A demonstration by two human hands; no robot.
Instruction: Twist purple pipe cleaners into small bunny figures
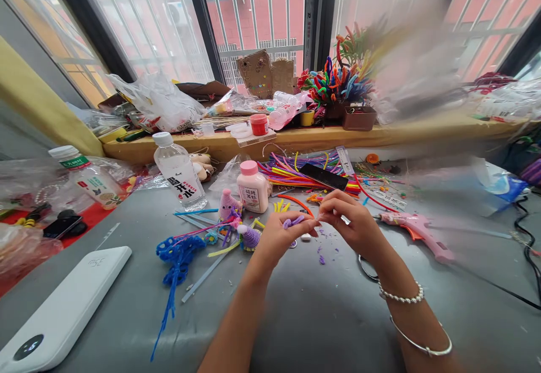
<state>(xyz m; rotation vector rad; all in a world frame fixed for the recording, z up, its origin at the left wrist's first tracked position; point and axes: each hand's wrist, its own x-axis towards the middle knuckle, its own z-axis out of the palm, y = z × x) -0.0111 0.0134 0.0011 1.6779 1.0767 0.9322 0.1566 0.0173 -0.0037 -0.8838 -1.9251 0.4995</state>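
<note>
Over the grey table my left hand (pixel 284 238) is closed around a small curled piece of purple pipe cleaner (pixel 293 222). My right hand (pixel 349 221) pinches close to the left fingertips; what lies between its fingers is too small to make out. Purple fluff bits (pixel 322 260) are scattered on the table below. Left of my left hand lie a purple coiled pipe-cleaner figure (pixel 251 238), a pink figure (pixel 229 205) and a blue pipe-cleaner shape (pixel 180 252). Partly hidden by my right wrist, a dark ring-shaped handle (pixel 367 268) lies on the table.
A pink glue gun (pixel 422 232) with a cord lies at right. Bundled colourful pipe cleaners (pixel 279 173) and a black phone (pixel 324 177) are behind my hands. Bottles, including a clear water bottle (pixel 180 173) and a pink-capped bottle (pixel 252 190), stand left; a white power bank (pixel 67 311) lies nearer.
</note>
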